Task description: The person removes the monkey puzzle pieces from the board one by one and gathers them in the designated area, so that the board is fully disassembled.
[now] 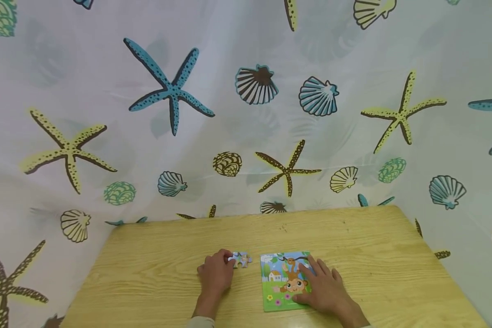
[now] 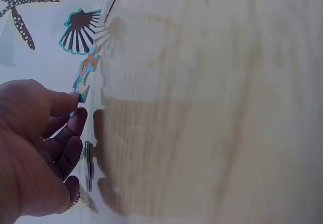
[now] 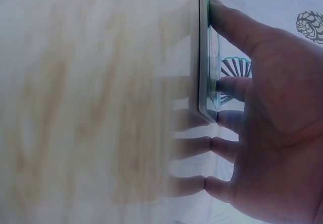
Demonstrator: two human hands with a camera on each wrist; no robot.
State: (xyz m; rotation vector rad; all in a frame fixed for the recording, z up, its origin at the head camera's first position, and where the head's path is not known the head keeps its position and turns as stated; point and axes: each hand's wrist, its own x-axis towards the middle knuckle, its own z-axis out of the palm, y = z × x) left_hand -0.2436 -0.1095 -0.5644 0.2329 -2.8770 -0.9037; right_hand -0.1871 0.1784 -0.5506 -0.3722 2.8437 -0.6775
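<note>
My left hand [image 1: 216,274] pinches a small cluster of jigsaw puzzle pieces [image 1: 242,259] by its left end, just above the tabletop. In the left wrist view the puzzle pieces [image 2: 87,75] stand edge-on between thumb and fingertip. A few thin flat pieces [image 2: 89,166] show edge-on beside the lower fingers; the head view hides them behind the hand. To the right lies a square puzzle board [image 1: 275,291] with a monkey, a house and flowers. My right hand [image 1: 330,290] rests on its right side, thumb and fingertips touching the board, the other fingers spread on the table.
The wooden table [image 1: 156,273] reaches to a white curtain [image 1: 213,136] printed with starfish and shells, which stands along its back and both sides. A narrow strip of tabletop separates the pinched pieces from the board.
</note>
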